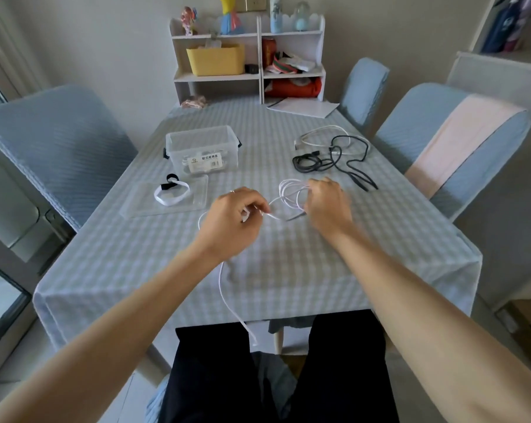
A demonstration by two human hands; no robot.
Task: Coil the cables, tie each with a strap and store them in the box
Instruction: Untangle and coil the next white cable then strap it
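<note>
Several loops of white cable (291, 193) already gathered under the right hand (328, 203), fingers curled around the bundle and holding it just above the tabletop (364, 239). Left hand (230, 221) pinching the free run of the same cable between thumb and curled fingers, close beside the coil. Long loose tail (224, 288) trailing from under the left hand toward the near edge and hanging over it, plug end low in front of the dark trousers.

Judged as mid-coil, first of the cables in hand. To do it well: keep the right hand firm but not crushing, so the loops stay the same size; feed with the left hand in even lengths, letting the cable slide through the pinch rather than dragging it. Better to let the cable turn a little in the fingers on each loop, otherwise twist builds up and the coil springs open. Watch the hanging tail, likely to catch on the tablecloth edge.

Straps waiting on the clear lid (142, 206): one white strap (170, 196) and one black strap (170, 182), near the left hand. Clear storage box (203, 148) open behind the lid, something pale already inside, hard to tell what. Tangled black cables (328, 160) and another white cable (319, 132) well apart on the far right, not yet coiled.
</note>
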